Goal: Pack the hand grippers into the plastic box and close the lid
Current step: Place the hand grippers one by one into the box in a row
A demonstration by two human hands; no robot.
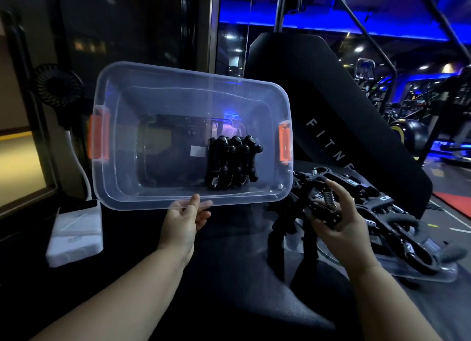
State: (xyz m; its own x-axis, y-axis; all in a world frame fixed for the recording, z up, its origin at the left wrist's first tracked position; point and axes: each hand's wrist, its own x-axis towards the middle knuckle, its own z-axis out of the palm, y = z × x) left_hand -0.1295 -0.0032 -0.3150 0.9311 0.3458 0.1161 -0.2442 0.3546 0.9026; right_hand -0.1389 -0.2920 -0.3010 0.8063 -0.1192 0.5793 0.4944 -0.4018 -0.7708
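- Your left hand (187, 219) grips the near rim of the clear plastic box (132, 147), thumb on top of the edge and fingers curled beneath — the box is tipped so its open mouth faces you.
- The box has an orange latch (98, 140) at its left end and another orange latch (285, 147) at its right end; there is no lid on it.
- Inside, toward the right end, three black hand grippers (233, 162) lie packed side by side, touching one another, their metal springs at the near end.
- Your right hand (339, 215) is closed around one more black gripper (322, 201), fingers wrapped over its body with the coiled spring showing between thumb and fingers; it is held just beside the box's right near corner, outside it.
- Behind and to the right of that hand, a loose pile of grippers (397, 221) rests on a clear flat plastic piece (433, 273) — it may be the lid, but you cannot tell for sure.
- All of this sits on a dark padded surface (242, 289).
- To the left, well apart from the box, a white block (76, 236) lies on the surface, and a small black fan (57, 84) stands behind it.
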